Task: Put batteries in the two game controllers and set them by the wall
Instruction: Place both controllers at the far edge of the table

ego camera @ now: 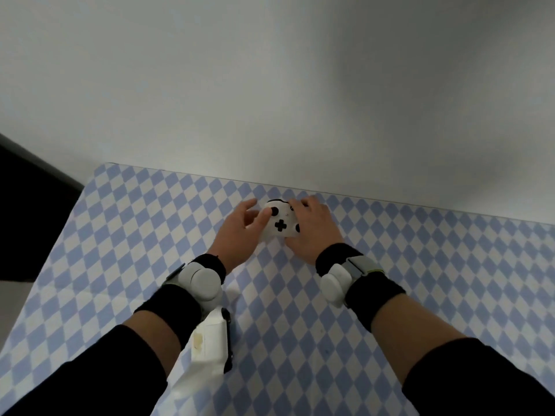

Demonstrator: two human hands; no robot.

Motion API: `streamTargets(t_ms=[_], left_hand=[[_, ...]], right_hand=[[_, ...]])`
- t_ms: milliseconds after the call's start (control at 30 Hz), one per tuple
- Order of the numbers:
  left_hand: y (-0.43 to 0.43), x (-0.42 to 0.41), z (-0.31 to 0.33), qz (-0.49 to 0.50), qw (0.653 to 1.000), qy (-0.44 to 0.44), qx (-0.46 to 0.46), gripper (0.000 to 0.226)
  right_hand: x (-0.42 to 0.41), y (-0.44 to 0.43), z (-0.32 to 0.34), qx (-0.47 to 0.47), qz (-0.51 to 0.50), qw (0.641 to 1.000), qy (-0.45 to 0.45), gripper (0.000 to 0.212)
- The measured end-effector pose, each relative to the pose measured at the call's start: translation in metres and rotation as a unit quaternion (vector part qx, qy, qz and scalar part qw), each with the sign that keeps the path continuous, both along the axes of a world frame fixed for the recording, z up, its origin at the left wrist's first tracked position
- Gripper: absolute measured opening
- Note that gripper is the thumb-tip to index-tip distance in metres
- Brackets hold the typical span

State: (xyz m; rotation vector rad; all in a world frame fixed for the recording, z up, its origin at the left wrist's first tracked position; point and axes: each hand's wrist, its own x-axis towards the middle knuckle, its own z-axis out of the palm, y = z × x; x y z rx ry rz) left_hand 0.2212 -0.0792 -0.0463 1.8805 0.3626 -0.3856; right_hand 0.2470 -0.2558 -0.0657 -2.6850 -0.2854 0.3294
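A white game controller (280, 222) with black sticks and a black cross pad lies face up on the checked tablecloth, close to the white wall (270, 100). My right hand (312, 226) grips its right side, fingers curled over the top edge. My left hand (240, 232) touches its left grip with the thumb, the other fingers spread apart. A second white controller (211, 345) lies near the table's front, partly hidden under my left forearm, its back side turned up. No batteries are visible.
The blue and white checked tablecloth (390, 295) covers the table. The table's left edge (60, 235) drops to a dark floor. Both wrists carry black bands with white sensor units.
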Motion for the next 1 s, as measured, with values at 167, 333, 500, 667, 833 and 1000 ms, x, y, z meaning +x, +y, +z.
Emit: streamTargets(t_ms=[167,333,500,667,833,1000], left_hand=[[0.021,0.016,-0.013,0.006,0.995,0.028,0.095,0.046],[0.038,0.021,-0.018,0.014,0.991,0.051,0.122,0.041],[0.051,0.021,-0.021,0.027,0.991,0.094,0.093,0.037],[0.052,0.016,-0.02,0.015,0.991,0.09,0.096,0.034],[0.055,0.008,-0.013,-0.001,0.992,0.079,0.095,0.031],[0.058,-0.005,-0.002,-0.019,0.992,0.077,0.1,0.028]], right_hand=[[0.041,0.019,-0.013,-0.02,-0.006,0.999,0.046,0.063],[0.063,0.043,-0.024,-0.053,0.014,0.998,0.042,0.057],[0.074,0.058,-0.028,-0.061,-0.002,0.997,0.038,0.057],[0.067,0.06,-0.033,-0.055,-0.019,0.998,0.02,0.055],[0.058,0.058,-0.031,-0.02,-0.021,0.999,0.03,0.057],[0.039,0.055,-0.02,-0.044,-0.041,0.998,0.014,0.067]])
